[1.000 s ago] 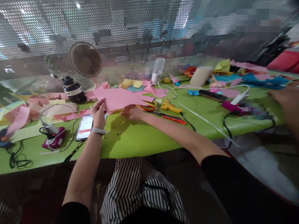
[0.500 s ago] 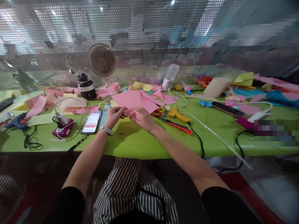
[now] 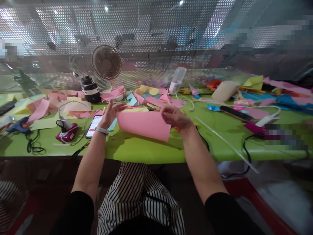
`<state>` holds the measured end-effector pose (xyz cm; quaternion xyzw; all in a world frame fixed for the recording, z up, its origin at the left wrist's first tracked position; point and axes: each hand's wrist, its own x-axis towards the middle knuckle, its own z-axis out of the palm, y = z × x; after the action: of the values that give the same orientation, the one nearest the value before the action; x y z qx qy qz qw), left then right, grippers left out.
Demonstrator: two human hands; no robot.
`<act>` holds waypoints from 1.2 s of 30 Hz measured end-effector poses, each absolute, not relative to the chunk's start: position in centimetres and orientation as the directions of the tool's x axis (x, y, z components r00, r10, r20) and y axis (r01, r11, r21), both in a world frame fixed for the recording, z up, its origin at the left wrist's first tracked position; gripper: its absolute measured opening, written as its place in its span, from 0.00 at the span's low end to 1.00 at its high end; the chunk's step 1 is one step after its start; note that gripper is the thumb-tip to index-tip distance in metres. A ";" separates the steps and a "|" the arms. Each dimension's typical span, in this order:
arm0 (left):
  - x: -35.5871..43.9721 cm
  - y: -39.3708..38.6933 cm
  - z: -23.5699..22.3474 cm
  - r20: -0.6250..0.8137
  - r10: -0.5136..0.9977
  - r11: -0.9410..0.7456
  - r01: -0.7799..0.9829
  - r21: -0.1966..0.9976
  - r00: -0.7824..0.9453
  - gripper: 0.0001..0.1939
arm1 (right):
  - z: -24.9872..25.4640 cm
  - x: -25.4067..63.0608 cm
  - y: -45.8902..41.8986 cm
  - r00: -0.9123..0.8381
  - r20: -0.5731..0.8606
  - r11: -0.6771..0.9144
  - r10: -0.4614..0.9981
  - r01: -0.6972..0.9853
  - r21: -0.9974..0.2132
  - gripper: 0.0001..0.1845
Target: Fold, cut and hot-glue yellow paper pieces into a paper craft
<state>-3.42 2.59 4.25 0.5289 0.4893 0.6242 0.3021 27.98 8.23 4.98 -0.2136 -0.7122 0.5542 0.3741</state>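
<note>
A pink sheet of paper [image 3: 144, 125] hangs in a slight curve above the green table, its lower edge towards me. At its upper right corner, my right hand [image 3: 176, 117] pinches the paper with bent fingers. My left hand [image 3: 111, 113], with a white band on the wrist, is beside the upper left corner, fingers stretched out and thumb raised. Whether its fingertips touch the paper is unclear. Just left of that wrist lies a lit phone [image 3: 94, 126]. Behind the sheet are folded paper scraps, among them a light blue one [image 3: 132, 99].
A purple power block [image 3: 67, 133] with cables and a dark blue glue gun [image 3: 18, 125] sit on the left. A black jug [image 3: 90, 90] and a fan [image 3: 107, 62] stand at the back. Right of my hand, a clear stick [image 3: 225, 143] crosses the green table [image 3: 146, 155].
My hands have moved apart. The pink sheet, earlier lying away from me beyond my fingers, now hangs between them towards me. It covers the yellow glue gun and cutter area more.
</note>
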 end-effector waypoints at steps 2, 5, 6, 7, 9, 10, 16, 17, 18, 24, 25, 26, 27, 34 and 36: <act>-3.2 2.4 3.7 0.228 0.974 -0.227 0.063 0.972 -0.008 0.28 | 4.9 28.8 9.3 -0.449 0.356 0.307 0.820 -0.179 -0.935 0.26; -2.3 2.2 3.0 0.132 0.971 -0.158 0.124 0.980 0.201 0.19 | 4.8 29.5 10.2 -0.315 0.391 0.343 0.865 -0.199 -0.918 0.24; -2.0 2.2 3.0 0.144 0.968 -0.182 0.176 0.968 0.207 0.18 | 4.8 29.7 10.3 -0.296 0.398 0.350 0.868 -0.203 -0.914 0.23; -1.8 2.2 3.0 0.191 0.964 -0.230 0.227 0.946 0.184 0.17 | 4.8 29.8 10.4 -0.280 0.407 0.355 0.869 -0.217 -0.909 0.22; -1.6 2.2 3.5 0.408 0.911 -0.404 0.351 0.845 0.065 0.12 | 4.9 29.9 10.4 -0.270 0.421 0.349 0.866 -0.276 -0.896 0.20; -1.7 2.2 3.9 0.558 0.830 -0.502 0.427 0.752 -0.009 0.11 | 5.0 30.0 10.4 -0.272 0.429 0.339 0.861 -0.321 -0.884 0.20; -2.5 2.0 5.5 0.955 0.264 -0.591 0.805 0.050 0.134 0.09 | 5.1 29.8 11.2 -0.257 0.512 0.348 0.820 -0.487 -0.801 0.17; -2.4 2.0 5.5 0.952 0.234 -0.591 0.806 -0.023 0.199 0.09 | 5.0 29.9 11.4 -0.238 0.529 0.385 0.815 -0.459 -0.801 0.17; -2.2 1.9 5.4 0.942 0.214 -0.597 0.798 -0.082 0.257 0.08 | 5.0 30.0 11.6 -0.212 0.547 0.432 0.810 -0.416 -0.800 0.17; -0.8 0.5 6.5 0.791 0.354 -0.628 0.753 -0.194 0.499 0.20 | 5.7 31.6 11.3 -0.101 0.699 0.693 0.708 -0.093 -0.715 0.19; -0.6 0.2 6.9 0.769 0.370 -0.636 0.745 -0.199 0.521 0.22 | 6.0 31.8 11.0 -0.126 0.722 0.724 0.680 -0.046 -0.689 0.21; -0.4 0.0 7.1 0.754 0.381 -0.642 0.740 -0.201 0.536 0.24 | 6.3 32.0 10.8 -0.165 0.736 0.746 0.656 -0.002 -0.666 0.23; -0.2 -0.2 7.2 0.740 0.396 -0.647 0.737 -0.195 0.544 0.25 | 6.5 32.1 10.6 -0.208 0.740 0.762 0.639 0.042 -0.646 0.23; -0.8 -1.1 2.6 0.482 0.675 -0.668 0.740 0.077 0.559 0.29 | 4.1 32.3 9.8 -0.463 0.611 0.766 0.642 0.353 -0.537 0.24; -1.3 -1.3 1.1 0.347 0.745 -0.647 0.742 0.172 0.569 0.33 | 2.3 32.9 9.6 -0.490 0.543 0.730 0.682 0.420 -0.538 0.29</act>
<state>-1.30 -1.33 1.09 0.8858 0.4198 0.1976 0.0033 32.92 9.57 2.28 -0.3257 -0.8463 0.1696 0.3860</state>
